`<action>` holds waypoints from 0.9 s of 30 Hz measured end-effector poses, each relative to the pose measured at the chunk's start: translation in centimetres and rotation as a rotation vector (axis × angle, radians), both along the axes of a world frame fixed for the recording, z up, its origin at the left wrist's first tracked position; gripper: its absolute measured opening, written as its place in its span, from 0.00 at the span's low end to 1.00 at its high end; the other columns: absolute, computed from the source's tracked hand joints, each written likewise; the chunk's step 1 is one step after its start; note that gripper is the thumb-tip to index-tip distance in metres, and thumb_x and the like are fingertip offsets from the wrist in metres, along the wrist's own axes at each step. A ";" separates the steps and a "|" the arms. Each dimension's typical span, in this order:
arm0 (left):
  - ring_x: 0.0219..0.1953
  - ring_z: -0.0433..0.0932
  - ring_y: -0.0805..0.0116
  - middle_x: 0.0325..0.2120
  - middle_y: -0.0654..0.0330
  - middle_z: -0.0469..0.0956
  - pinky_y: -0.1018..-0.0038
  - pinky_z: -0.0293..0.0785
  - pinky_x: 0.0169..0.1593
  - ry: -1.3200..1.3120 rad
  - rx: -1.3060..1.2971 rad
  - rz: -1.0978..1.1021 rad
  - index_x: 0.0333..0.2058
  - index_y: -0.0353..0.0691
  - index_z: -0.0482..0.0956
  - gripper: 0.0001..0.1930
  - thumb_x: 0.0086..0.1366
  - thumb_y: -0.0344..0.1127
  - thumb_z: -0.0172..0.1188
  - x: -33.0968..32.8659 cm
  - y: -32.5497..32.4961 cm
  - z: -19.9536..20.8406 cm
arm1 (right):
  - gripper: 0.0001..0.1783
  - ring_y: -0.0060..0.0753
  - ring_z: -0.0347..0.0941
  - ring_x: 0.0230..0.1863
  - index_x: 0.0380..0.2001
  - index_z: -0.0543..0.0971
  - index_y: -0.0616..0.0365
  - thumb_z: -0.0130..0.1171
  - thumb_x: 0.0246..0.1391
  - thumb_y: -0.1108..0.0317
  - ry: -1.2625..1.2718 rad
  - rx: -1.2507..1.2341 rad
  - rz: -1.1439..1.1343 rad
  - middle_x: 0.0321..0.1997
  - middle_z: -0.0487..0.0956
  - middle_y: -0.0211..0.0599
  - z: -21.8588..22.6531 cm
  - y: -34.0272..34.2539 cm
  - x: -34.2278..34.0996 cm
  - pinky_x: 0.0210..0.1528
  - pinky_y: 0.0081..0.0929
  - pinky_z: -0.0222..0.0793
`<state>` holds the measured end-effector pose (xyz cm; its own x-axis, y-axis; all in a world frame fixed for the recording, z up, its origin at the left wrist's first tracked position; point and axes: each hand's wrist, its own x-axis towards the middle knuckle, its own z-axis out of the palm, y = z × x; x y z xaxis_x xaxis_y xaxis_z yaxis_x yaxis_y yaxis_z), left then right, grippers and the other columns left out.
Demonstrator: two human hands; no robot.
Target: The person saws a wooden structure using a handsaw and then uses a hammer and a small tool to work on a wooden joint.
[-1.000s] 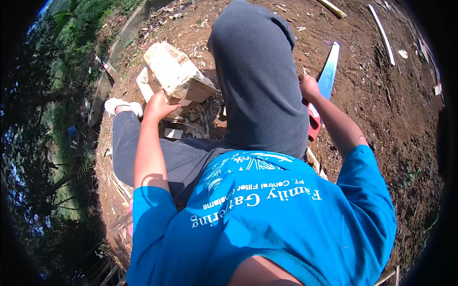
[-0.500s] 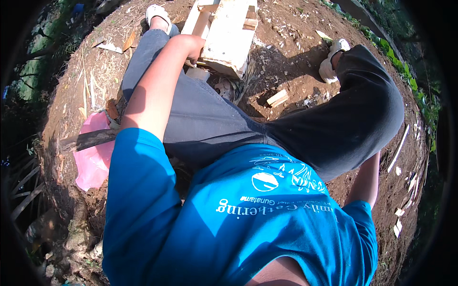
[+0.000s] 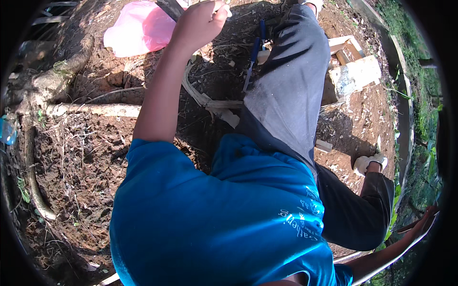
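Note:
My left hand (image 3: pixel 205 24) is raised at the top of the view, away from the wooden frame. Its fingers are curled, and a small pale bit shows at the fingertips, too small to name. Behind this hand are a dark stick (image 3: pixel 169 8) and a pink plastic bag (image 3: pixel 138 31). Two blue-handled tools, one a chisel (image 3: pixel 254 51) with a metal blade, lie on the soil beside my left leg. A pale wooden box-like frame (image 3: pixel 358 75) rests beyond that leg. My right hand (image 3: pixel 423 223) reaches out at the far right, shadowed, its fingers unclear.
A small wood block (image 3: pixel 324 146) lies between my legs. Roots and a pale branch (image 3: pixel 100 110) cross the ground at left. A bluish container (image 3: pixel 7 131) stands at the left rim. A low edging (image 3: pixel 403 66) and greenery run along the right.
The view has swung left. My left hand has come off the wooden frame and lifted away over the bag's side. My right arm has stretched outward, its hand now showing from behind my leg.

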<state>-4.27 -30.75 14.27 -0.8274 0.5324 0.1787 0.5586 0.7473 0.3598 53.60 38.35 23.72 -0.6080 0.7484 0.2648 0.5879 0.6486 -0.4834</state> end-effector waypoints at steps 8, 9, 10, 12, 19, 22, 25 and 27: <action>0.45 0.84 0.47 0.42 0.49 0.83 0.54 0.80 0.47 -0.472 -0.149 0.186 0.47 0.41 0.78 0.24 0.61 0.53 0.67 6.7 -0.7 -21.4 | 0.24 0.22 0.68 0.44 0.64 0.76 0.56 0.55 0.71 0.57 -0.058 -0.259 0.133 0.52 0.78 0.26 -7.3 -3.6 -10.2 0.55 0.25 0.64; 0.48 0.82 0.45 0.45 0.46 0.82 0.52 0.79 0.48 -0.431 -0.073 0.264 0.49 0.40 0.76 0.27 0.60 0.55 0.68 7.1 -0.2 -23.5 | 0.24 0.21 0.67 0.43 0.64 0.77 0.57 0.56 0.71 0.58 -0.051 -0.266 0.168 0.50 0.78 0.25 -7.8 -4.0 -10.7 0.54 0.24 0.64; 0.48 0.82 0.42 0.44 0.46 0.82 0.50 0.79 0.49 -0.423 -0.065 0.295 0.47 0.41 0.76 0.27 0.60 0.56 0.69 7.0 2.2 -24.1 | 0.24 0.20 0.67 0.43 0.64 0.77 0.58 0.57 0.70 0.58 -0.045 -0.251 0.165 0.47 0.77 0.25 -6.9 -4.6 -9.7 0.53 0.23 0.63; 0.48 0.82 0.42 0.43 0.44 0.83 0.49 0.78 0.49 -0.455 -0.113 0.393 0.48 0.42 0.76 0.22 0.65 0.52 0.64 5.9 3.5 -26.6 | 0.22 0.20 0.66 0.40 0.61 0.78 0.60 0.58 0.69 0.61 -0.017 -0.260 0.185 0.36 0.70 0.24 -6.1 -5.8 -9.7 0.49 0.23 0.61; 0.41 0.83 0.53 0.39 0.45 0.85 0.60 0.75 0.47 -0.502 0.244 0.199 0.47 0.34 0.82 0.19 0.71 0.41 0.48 3.8 3.4 -25.7 | 0.25 0.17 0.64 0.38 0.60 0.79 0.58 0.59 0.69 0.52 0.132 -0.310 0.052 0.33 0.70 0.19 -2.9 -8.0 -8.8 0.48 0.20 0.59; 0.34 0.78 0.71 0.34 0.62 0.81 0.70 0.74 0.38 -0.692 0.780 0.243 0.43 0.37 0.80 0.09 0.67 0.32 0.58 4.8 1.6 -19.4 | 0.25 0.16 0.63 0.37 0.60 0.77 0.61 0.57 0.71 0.53 0.265 -0.309 0.168 0.32 0.69 0.19 -2.6 -9.3 -10.7 0.46 0.21 0.59; 0.19 0.68 0.76 0.22 0.68 0.69 0.76 0.62 0.22 -0.652 0.838 0.466 0.38 0.46 0.74 0.09 0.73 0.43 0.54 1.1 -2.5 -11.7 | 0.19 0.14 0.67 0.32 0.56 0.79 0.59 0.58 0.69 0.59 0.352 -0.266 0.198 0.31 0.73 0.21 -2.5 -10.4 -11.5 0.38 0.18 0.65; 0.23 0.69 0.70 0.24 0.64 0.72 0.68 0.69 0.28 -0.752 1.256 0.404 0.38 0.46 0.72 0.20 0.75 0.57 0.49 0.5 -2.0 -6.3 | 0.15 0.15 0.70 0.32 0.51 0.81 0.59 0.61 0.66 0.63 0.347 -0.338 0.180 0.31 0.77 0.22 -1.6 -10.8 -11.3 0.37 0.18 0.67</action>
